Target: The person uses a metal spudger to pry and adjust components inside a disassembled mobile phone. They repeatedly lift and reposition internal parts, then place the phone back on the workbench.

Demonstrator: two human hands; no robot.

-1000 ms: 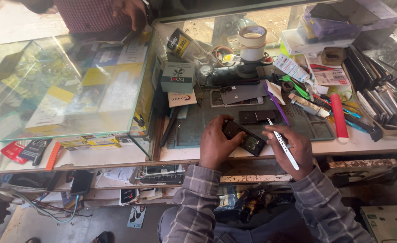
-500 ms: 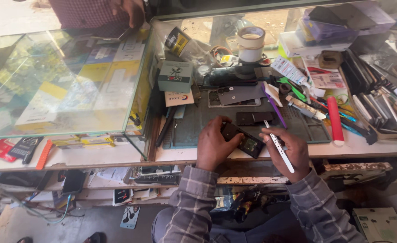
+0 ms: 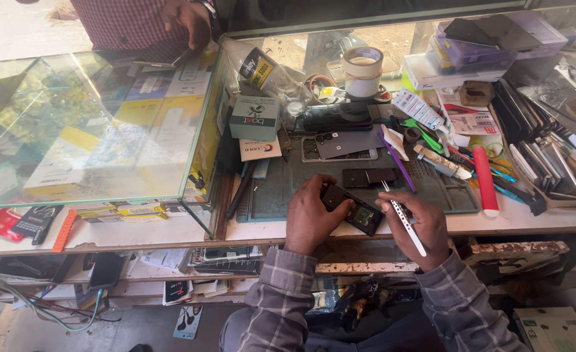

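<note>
head view; looks steeply down; near workbench point(image 3: 529, 221); hands central

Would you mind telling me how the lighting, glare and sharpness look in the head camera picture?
Head view: daylight is bright and even; the glass display case carries strong reflections that veil its contents; the left hand, right hand and dark opened device are fairly sharp; the shelf under the counter lies in shadow.
</note>
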